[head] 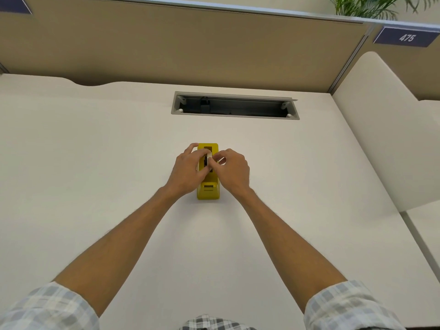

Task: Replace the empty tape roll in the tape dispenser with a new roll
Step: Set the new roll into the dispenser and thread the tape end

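A yellow tape dispenser (208,192) stands on the white desk (119,163), its long side pointing away from me. Over its open slot, both hands meet on a small white tape roll (209,157). My left hand (188,171) curls round the roll from the left, fingers over the dispenser's top. My right hand (232,170) pinches the roll from the right with thumb and fingertips. Most of the roll is hidden by the fingers, so I cannot tell whether it sits in the slot or just above it.
An open cable tray recess (234,106) is set into the desk behind the dispenser. A tan partition wall (190,48) closes the back. A rounded white divider (385,129) stands at the right, with a sign reading 475 (406,37) above it.
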The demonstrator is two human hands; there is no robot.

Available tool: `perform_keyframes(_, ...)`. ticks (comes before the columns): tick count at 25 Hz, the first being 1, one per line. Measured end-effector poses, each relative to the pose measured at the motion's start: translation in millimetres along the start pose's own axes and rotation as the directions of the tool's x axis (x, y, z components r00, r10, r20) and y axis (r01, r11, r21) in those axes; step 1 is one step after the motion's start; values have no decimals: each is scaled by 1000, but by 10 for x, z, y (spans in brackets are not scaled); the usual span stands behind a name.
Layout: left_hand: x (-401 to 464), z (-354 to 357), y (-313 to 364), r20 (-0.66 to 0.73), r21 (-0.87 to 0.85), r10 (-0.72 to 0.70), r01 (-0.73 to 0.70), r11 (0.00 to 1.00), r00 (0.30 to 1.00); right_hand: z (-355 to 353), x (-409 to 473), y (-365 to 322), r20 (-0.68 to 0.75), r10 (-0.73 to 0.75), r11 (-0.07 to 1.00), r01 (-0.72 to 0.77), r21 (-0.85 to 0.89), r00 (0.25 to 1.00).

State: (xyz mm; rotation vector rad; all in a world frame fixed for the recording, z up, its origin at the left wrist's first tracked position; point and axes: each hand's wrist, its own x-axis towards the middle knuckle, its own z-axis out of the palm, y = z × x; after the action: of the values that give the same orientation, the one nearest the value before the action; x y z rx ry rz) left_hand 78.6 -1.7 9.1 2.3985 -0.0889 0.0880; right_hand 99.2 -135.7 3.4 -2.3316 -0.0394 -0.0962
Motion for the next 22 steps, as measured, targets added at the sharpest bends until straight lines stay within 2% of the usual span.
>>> perform_keyframes(6, -56, 25, -73, -43, -41, 80, -82, 996, 996, -9, 9, 14, 15, 3, 1000, -3, -5, 1000)
perform_keyframes(9, -67, 35, -47, -104, -43, 66, -71, 997, 992, -8, 7, 15, 12, -1, 1000, 1, -6, 1000)
perform_keyframes(14, 73, 56, -131, 40, 119, 48, -52, 991, 998, -4, -1, 21, 12, -6, 1000, 6, -12, 1000)
perform_keyframes(16, 98, 46, -144, 36, 131, 54, -58, 990, 998, -3, -1, 20, 12, -4, 1000, 4, -14, 1000)
perform_keyframes(19, 71, 46, -115, -8, 65, 37, -37, 997, 999, -12, 3, 18, 12, 0, 1000, 0, -9, 1000)
perform_keyframes(22, 0, 63, -92, -24, -9, -40, 40, 999, 999, -8, 2, 15, 15, -2, 1000, 3, -15, 1000)
